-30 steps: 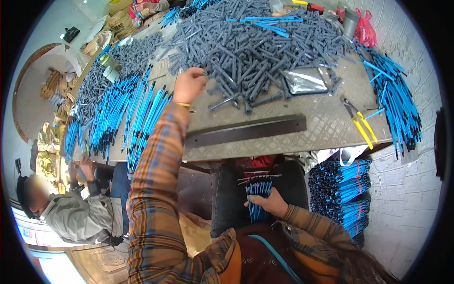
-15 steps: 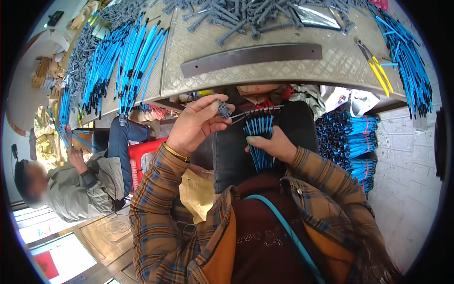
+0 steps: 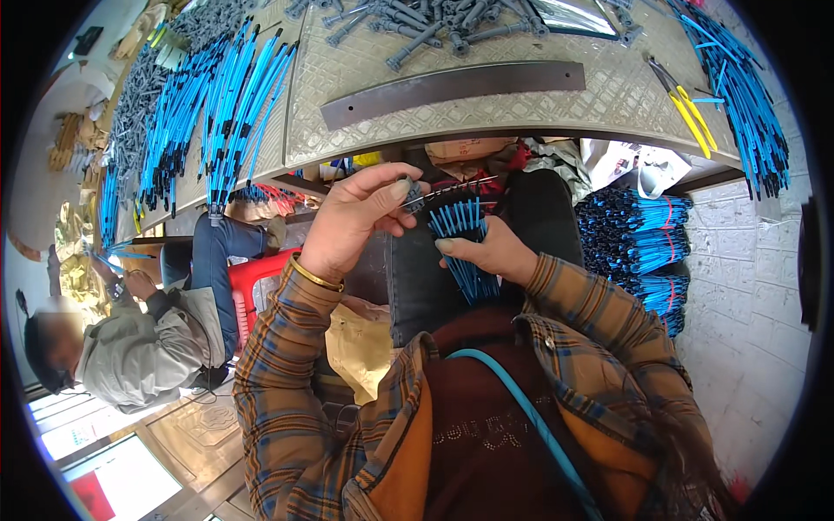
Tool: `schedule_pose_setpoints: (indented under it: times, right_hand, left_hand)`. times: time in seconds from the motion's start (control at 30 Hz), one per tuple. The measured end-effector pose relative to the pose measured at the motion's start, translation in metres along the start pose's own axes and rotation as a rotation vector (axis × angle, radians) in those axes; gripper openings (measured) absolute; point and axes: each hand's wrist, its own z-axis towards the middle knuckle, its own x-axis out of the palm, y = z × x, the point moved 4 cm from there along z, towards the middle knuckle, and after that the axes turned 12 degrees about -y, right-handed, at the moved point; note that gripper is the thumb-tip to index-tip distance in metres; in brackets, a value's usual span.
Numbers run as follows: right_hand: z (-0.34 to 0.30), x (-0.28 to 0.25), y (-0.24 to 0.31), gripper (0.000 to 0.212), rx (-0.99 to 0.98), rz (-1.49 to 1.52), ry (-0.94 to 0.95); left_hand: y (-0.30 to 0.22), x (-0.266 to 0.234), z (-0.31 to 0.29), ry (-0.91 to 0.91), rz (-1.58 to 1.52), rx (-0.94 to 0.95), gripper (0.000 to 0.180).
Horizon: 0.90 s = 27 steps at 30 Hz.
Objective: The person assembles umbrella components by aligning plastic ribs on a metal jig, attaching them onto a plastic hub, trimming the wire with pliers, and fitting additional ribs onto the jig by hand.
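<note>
My left hand (image 3: pixel 354 217) is closed, pinching a small grey plastic piece (image 3: pixel 412 196) between thumb and fingers. From that piece thin metal rods (image 3: pixel 465 184) stretch to the right, with small dark bits along the upper one. Below the rods, my right hand (image 3: pixel 497 253) is wrapped round a bundle of thin blue tubes (image 3: pixel 460 221). The bundle stands fanned out over my lap, its upper ends near the rods. Whether any tube touches the rods I cannot tell.
On the table ahead lie a dark flat bar (image 3: pixel 452 94), a pile of grey plastic bolts (image 3: pixel 408 39) and yellow-handled pliers (image 3: pixel 686 111). Blue tubes (image 3: pixel 228 113) lie left, more (image 3: pixel 738 113) right. Tied bundles (image 3: pixel 638 243) are stacked below. A co-worker (image 3: pixel 148 347) sits at left.
The whole view has shifted slightly. The blue bundle has tilted, its tops leaning further left toward my left hand. Both hands keep their holds. The co-worker's arm has moved a little.
</note>
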Motion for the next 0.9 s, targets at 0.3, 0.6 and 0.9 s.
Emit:
schedule_pose_setpoints:
  times: [0.3,0.6,0.9]
  right_hand:
    - [0.008,-0.002,0.006,0.024,-0.08,-0.086,-0.072]
    - [-0.001,0.0,0.006,0.02,-0.221,-0.195,-0.09]
    - [-0.014,-0.005,-0.008,0.019,-0.148,-0.128,-0.084]
  left_hand:
    - [-0.016,0.013,0.002,0.096,0.2,0.26,0.03]
    - [0.004,0.01,0.0,-0.005,0.073,0.265,0.035]
    - [0.003,0.018,-0.018,-0.108,0.189,0.387,0.031]
